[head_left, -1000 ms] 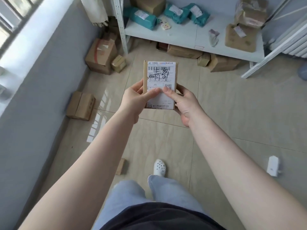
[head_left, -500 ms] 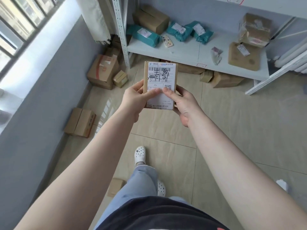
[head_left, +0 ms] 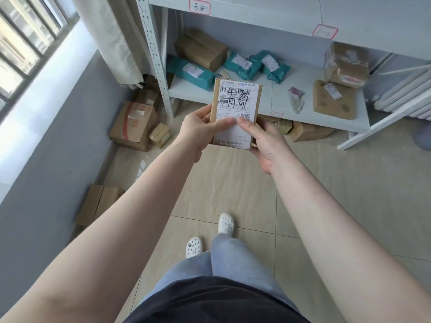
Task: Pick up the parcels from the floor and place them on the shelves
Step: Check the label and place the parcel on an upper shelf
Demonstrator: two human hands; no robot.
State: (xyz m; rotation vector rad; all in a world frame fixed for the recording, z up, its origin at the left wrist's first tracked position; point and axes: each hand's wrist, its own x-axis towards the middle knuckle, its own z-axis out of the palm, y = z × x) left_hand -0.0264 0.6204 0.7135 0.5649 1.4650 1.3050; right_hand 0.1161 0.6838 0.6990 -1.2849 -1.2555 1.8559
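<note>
The person is holding a small cardboard parcel (head_left: 235, 113) upright in front of the body, label side facing the camera, with handwritten characters scrawled across the barcode. The left hand (head_left: 200, 130) is gripping its lower left edge, thumb lying across the white label, and the right hand (head_left: 263, 143) is gripping the lower right edge, thumb pressing on the label beside the other thumb; both hands are closed on the parcel, which is hanging in the air over the tiled floor (head_left: 233, 183), just short of the white shelf unit (head_left: 275, 99). By the look of it, the person is reading the label to sort it, so the carrying step is under way and the placing step is not yet done. The low shelf is already bearing teal mailer bags (head_left: 193, 73), a brown box (head_left: 200, 48) and a flat brown envelope (head_left: 333, 103), and red-bordered tags (head_left: 199, 7) are marking the board above. The next move probably calls for matching the handwriting to a tag, then reaching forward and setting the parcel down on a bare patch of shelf without knocking its neighbours. More boxes are waiting on the floor: a large one (head_left: 133, 124) by the upright and another (head_left: 98, 203) along the wall.
</note>
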